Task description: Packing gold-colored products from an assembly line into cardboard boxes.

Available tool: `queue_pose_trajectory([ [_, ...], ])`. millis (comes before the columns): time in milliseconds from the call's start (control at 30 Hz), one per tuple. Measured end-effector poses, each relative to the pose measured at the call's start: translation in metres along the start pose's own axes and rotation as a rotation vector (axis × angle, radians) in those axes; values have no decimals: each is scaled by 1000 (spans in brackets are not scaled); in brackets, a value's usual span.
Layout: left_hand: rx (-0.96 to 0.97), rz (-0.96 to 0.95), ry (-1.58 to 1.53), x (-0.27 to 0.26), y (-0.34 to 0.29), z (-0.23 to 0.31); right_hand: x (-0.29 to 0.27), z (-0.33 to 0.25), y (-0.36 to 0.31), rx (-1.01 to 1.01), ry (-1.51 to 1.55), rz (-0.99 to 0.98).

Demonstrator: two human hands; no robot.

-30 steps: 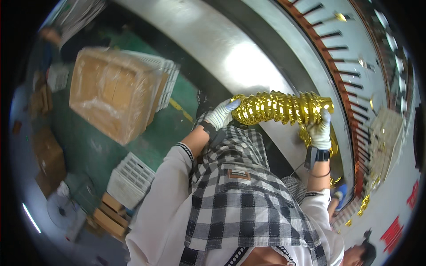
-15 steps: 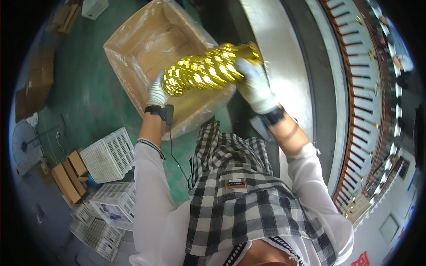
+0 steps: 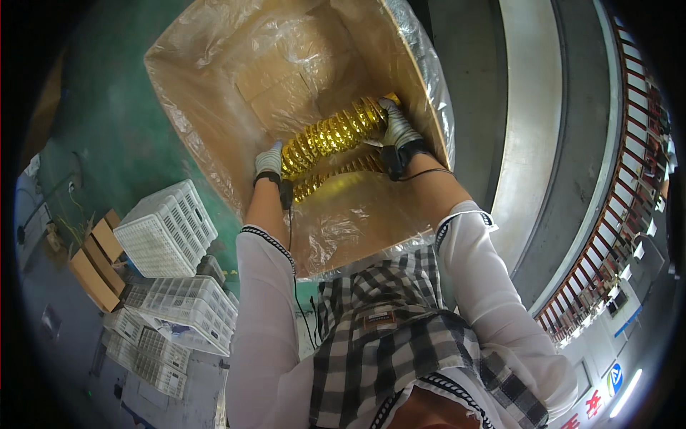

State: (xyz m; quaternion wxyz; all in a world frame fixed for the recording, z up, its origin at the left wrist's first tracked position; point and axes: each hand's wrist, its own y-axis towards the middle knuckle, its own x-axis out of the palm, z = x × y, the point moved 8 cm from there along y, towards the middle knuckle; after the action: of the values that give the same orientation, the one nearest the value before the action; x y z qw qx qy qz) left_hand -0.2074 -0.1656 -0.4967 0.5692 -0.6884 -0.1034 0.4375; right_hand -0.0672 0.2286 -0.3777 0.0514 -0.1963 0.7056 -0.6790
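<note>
A long row of shiny gold ribbed pieces, like nested rings, lies across between my two gloved hands. My left hand closes on its left end. At its far right end my right hand grips it, fingers bent round the end. Both hands are inside a large cardboard box lined with clear plastic. Just below the held row, a thinner gold ribbed strip shows; whether it is a reflection or more pieces, I cannot tell.
White slatted crates and opened brown cartons are on the left. A long metal-topped conveyor runs along the right side, with a curved rack of dark bars beyond it. A thin black cable hangs by my left arm.
Both hands have carried the gold row down into the box, from above its right side. The view has shifted, so the box appears larger and farther right.
</note>
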Motion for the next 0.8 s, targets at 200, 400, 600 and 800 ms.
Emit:
queue_pose_trajectory([
  [200,455,-52,745,94,-95,70,-147,-36,119,-196,-1074,589],
  [400,864,106,1023,80,-95,64,-89,-24,98,-375,-1327,669],
  [600,868,12,924,90,-93,72,-58,-41,21,-484,-1621,680],
  [800,885,37,953,123,-137,76,-62,12,0,-377,-2439,154],
])
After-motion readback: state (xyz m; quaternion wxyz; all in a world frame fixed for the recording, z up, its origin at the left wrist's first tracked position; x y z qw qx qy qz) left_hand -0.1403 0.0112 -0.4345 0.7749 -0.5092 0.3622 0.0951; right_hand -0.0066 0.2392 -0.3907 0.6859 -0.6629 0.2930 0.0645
